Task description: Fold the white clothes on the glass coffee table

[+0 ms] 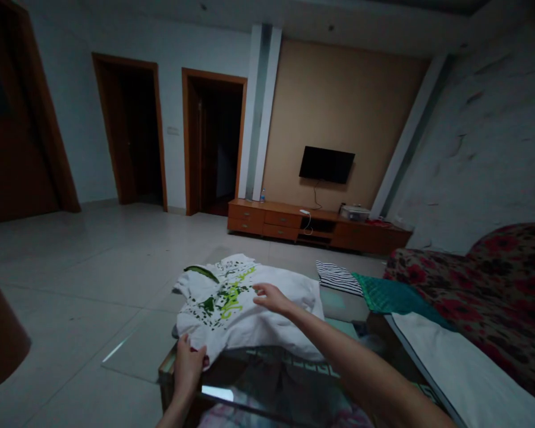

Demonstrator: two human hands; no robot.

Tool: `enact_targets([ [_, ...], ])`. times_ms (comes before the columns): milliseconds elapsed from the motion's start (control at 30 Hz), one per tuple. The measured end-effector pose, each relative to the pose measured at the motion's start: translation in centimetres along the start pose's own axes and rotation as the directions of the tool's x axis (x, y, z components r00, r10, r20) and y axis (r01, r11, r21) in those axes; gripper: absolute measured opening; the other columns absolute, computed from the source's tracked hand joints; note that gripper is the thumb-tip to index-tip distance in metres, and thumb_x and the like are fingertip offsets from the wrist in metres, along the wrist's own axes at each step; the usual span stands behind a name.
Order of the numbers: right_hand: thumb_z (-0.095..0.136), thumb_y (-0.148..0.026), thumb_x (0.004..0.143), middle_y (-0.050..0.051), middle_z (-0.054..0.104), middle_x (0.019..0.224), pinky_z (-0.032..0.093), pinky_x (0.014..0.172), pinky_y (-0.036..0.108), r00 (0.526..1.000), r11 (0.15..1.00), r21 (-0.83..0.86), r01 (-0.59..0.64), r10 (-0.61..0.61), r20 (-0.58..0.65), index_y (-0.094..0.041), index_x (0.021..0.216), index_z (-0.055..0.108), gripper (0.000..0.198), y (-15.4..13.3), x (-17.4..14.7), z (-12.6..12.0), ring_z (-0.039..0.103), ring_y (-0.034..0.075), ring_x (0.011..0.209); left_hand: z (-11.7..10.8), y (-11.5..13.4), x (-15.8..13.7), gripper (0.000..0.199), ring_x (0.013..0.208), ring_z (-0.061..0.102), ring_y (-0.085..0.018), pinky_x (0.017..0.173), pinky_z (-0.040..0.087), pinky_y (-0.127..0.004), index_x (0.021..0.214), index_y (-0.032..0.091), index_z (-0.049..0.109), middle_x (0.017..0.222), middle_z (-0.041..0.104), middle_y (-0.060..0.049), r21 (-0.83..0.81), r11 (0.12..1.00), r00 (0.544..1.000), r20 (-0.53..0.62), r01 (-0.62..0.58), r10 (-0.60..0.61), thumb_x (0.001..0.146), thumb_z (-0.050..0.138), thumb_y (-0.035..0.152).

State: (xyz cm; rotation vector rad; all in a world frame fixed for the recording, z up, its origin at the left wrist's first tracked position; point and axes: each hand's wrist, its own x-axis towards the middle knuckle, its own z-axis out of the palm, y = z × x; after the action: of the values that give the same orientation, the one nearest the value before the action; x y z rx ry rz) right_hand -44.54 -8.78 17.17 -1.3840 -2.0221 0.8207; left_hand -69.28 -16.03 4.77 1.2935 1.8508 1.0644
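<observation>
A white T-shirt (267, 273) with green and black splashes and lettering lies spread, somewhat rumpled, over a glass-topped table (232, 371). Its green-lined collar points to the far left. My left hand (188, 365) is at the shirt's near left corner, by a sleeve, with its fingers closed on the cloth edge. Above the middle of the shirt, my right hand (271, 298) reaches in from the right; its fingers are apart and nothing is in them. Whether the right fingertips touch the cloth is hard to tell.
A striped folded cloth (339, 278), a teal cloth (396, 297) and a white cloth (463, 368) lie to the right. Beyond them is a floral sofa (494, 279). A low wooden cabinet (280, 223) stands under a wall television (326, 165). A brown rounded object (0, 333) is at the left edge.
</observation>
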Motion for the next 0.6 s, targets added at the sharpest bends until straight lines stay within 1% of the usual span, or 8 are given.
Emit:
enact_targets([
  [100, 0.063, -0.019, 0.075, 0.012, 0.061, 0.119, 0.039, 0.100, 0.039, 0.997, 0.955, -0.294, -0.043, 0.059, 0.046, -0.017, 0.113, 0.063, 0.038, 8.5, -8.2, -1.5, 0.054, 0.026, 0.113, -0.2, -0.5, -0.1, 0.063, 0.057, 0.062, -0.017, 0.059, 0.049, -0.028, 0.142, 0.013, 0.022, 0.078, 0.058, -0.003, 0.030, 0.995, 0.995, -0.034, 0.093, -0.092, 0.083, 0.041, 0.024],
  [133, 0.063, -0.019, 0.074, 0.012, 0.060, 0.120, 0.039, 0.099, 0.038, 0.994, 0.930, -0.359, -0.075, 0.099, 0.049, -0.017, 0.111, 0.063, 0.037, 10.5, -10.6, -2.1, 0.053, 0.026, 0.113, -0.1, -0.3, -0.1, 0.062, 0.062, 0.063, -0.018, 0.062, 0.049, -0.029, 0.141, 0.013, 0.025, 0.079, 0.058, -0.004, 0.088, 0.994, 0.997, -0.046, 0.066, -0.062, 0.083, 0.042, 0.025],
  [200, 0.063, -0.017, 0.073, 0.011, 0.058, 0.121, 0.039, 0.096, 0.035, 0.984, 0.882, -0.444, -0.156, 0.176, 0.004, -0.019, 0.111, 0.063, 0.039, 13.4, -14.6, -3.3, 0.052, 0.026, 0.115, 0.3, 0.4, -0.4, 0.059, 0.080, 0.063, -0.023, 0.072, 0.048, -0.033, 0.140, 0.013, 0.030, 0.089, 0.059, -0.008, 0.252, 0.965, 0.993, -0.080, -0.069, 0.092, 0.084, 0.042, 0.028],
  [267, 0.058, -0.014, 0.074, 0.011, 0.057, 0.121, 0.039, 0.094, 0.032, 0.974, 0.848, -0.480, -0.225, 0.214, -0.077, -0.020, 0.112, 0.062, 0.039, 14.8, -17.2, -4.0, 0.051, 0.024, 0.114, 1.0, 1.1, -1.1, 0.054, 0.097, 0.058, -0.026, 0.080, 0.046, -0.035, 0.137, 0.014, 0.037, 0.102, 0.056, -0.011, 0.406, 0.881, 0.959, -0.037, -0.242, 0.281, 0.087, 0.040, 0.034],
  [333, 0.050, -0.012, 0.078, 0.010, 0.059, 0.117, 0.039, 0.092, 0.031, 0.965, 0.831, -0.490, -0.262, 0.215, -0.153, -0.022, 0.109, 0.063, 0.035, 15.4, -18.9, -4.2, 0.051, 0.023, 0.112, 1.7, 1.7, -2.2, 0.044, 0.101, 0.054, -0.027, 0.082, 0.044, -0.036, 0.126, 0.017, 0.051, 0.104, 0.054, -0.011, 0.523, 0.757, 0.913, 0.117, -0.392, 0.392, 0.088, 0.040, 0.036],
  [400, 0.045, -0.010, 0.079, 0.009, 0.060, 0.112, 0.039, 0.089, 0.030, 0.954, 0.825, -0.484, -0.292, 0.213, -0.213, -0.022, 0.103, 0.064, 0.033, 15.7, -20.2, -4.2, 0.052, 0.022, 0.108, 2.3, 2.0, -3.4, 0.033, 0.100, 0.052, -0.027, 0.081, 0.042, -0.035, 0.109, 0.018, 0.061, 0.098, 0.054, -0.010, 0.595, 0.639, 0.871, 0.274, -0.487, 0.407, 0.087, 0.040, 0.031],
  [467, 0.043, -0.008, 0.079, 0.009, 0.061, 0.108, 0.039, 0.087, 0.029, 0.944, 0.826, -0.468, -0.313, 0.215, -0.251, -0.020, 0.097, 0.066, 0.031, 16.0, -21.6, -4.2, 0.052, 0.022, 0.106, 2.5, 1.9, -4.3, 0.028, 0.099, 0.051, -0.027, 0.080, 0.040, -0.034, 0.099, 0.018, 0.064, 0.097, 0.054, -0.010, 0.622, 0.576, 0.847, 0.362, -0.530, 0.389, 0.085, 0.040, 0.023],
  [600, 0.044, -0.005, 0.077, 0.008, 0.064, 0.098, 0.039, 0.083, 0.026, 0.947, 0.865, -0.397, -0.306, 0.233, -0.222, -0.019, 0.087, 0.067, 0.029, 16.9, -24.9, -4.9, 0.055, 0.020, 0.098, 1.4, 0.9, -4.6, 0.028, 0.097, 0.052, -0.025, 0.081, 0.039, -0.032, 0.094, 0.017, 0.063, 0.094, 0.056, -0.009, 0.591, 0.583, 0.829, 0.439, -0.557, 0.346, 0.077, 0.042, 0.013],
])
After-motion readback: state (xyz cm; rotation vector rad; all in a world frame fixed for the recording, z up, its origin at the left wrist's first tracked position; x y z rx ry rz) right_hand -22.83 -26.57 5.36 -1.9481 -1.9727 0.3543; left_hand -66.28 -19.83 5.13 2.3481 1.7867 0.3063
